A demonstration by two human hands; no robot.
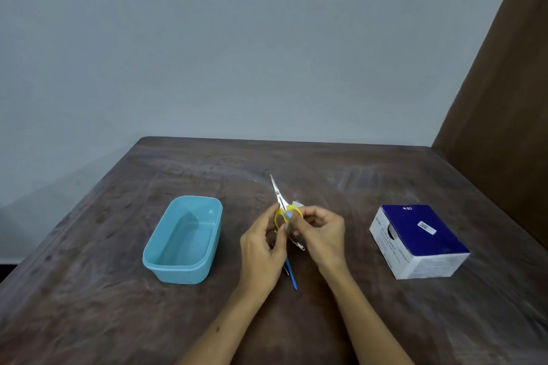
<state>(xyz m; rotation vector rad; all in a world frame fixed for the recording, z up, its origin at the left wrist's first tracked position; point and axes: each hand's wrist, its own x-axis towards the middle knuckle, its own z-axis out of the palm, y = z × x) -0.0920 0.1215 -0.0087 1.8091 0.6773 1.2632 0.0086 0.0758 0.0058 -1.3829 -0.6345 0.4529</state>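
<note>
Small scissors (278, 193) with yellow handles and closed steel blades point away from me over the middle of the table. My left hand (262, 249) grips the yellow handles from the left. My right hand (321, 231) pinches a small white piece (297, 205) beside the handles, and its fingers meet those of my left hand. Under my hands lie a blue-handled tool (292, 274) and a thin metal tool (299, 245), both partly hidden.
A light blue plastic tub (166, 264) stands open and empty at the left. A blue and white cardboard box (421, 241) sits at the right. The brown wooden table (118, 320) meets a grey wall behind and a brown panel (504, 98) at the right.
</note>
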